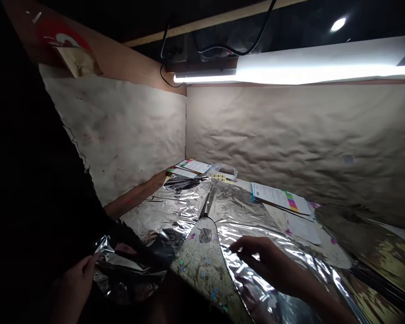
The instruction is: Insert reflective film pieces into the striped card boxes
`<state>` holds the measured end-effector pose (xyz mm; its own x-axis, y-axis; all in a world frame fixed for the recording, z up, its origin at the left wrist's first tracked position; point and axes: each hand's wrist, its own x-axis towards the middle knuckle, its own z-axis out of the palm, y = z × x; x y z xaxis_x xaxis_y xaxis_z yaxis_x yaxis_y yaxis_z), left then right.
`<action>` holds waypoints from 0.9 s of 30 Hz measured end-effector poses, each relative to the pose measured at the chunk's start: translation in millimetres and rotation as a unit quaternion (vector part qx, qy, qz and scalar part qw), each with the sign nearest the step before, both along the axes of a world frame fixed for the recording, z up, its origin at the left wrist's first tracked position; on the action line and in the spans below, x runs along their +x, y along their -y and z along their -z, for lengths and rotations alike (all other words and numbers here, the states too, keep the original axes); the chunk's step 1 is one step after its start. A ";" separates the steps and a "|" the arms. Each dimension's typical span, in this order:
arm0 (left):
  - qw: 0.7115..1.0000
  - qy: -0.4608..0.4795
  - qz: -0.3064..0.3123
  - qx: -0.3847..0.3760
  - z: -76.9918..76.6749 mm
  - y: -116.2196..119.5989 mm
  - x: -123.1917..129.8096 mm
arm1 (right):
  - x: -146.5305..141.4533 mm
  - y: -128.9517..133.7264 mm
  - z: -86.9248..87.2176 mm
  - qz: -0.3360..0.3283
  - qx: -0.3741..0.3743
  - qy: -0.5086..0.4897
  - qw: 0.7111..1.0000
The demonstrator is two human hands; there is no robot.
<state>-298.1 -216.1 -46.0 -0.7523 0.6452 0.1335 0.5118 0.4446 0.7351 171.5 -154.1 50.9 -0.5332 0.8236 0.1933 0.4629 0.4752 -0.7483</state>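
Our left hand (74, 288), fingers (89, 261) closed, pinches the edge of crinkled aluminium foil (128, 270); our right hand (268, 263), fingers (243, 245) curled and together, hovers over the same glossy, creased sheet.

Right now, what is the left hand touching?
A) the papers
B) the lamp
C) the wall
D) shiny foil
D: the left hand has its fingers at the crumpled edge of the shiny foil.
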 end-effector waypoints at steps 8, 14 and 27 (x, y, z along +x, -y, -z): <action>0.967 0.171 0.066 0.178 -64.1 -10.2 36.5 | -124.4 -16.5 -18.6 -0.111 0.084 -0.039 0.990; 0.849 0.319 0.298 0.299 -120.4 -55.7 113.1 | -187.3 -13.7 -37.4 -0.091 0.098 -0.066 0.989; 0.812 -0.131 0.561 0.093 -66.1 -212.6 162.7 | 41.4 -41.6 25.3 0.385 -0.060 -0.580 0.715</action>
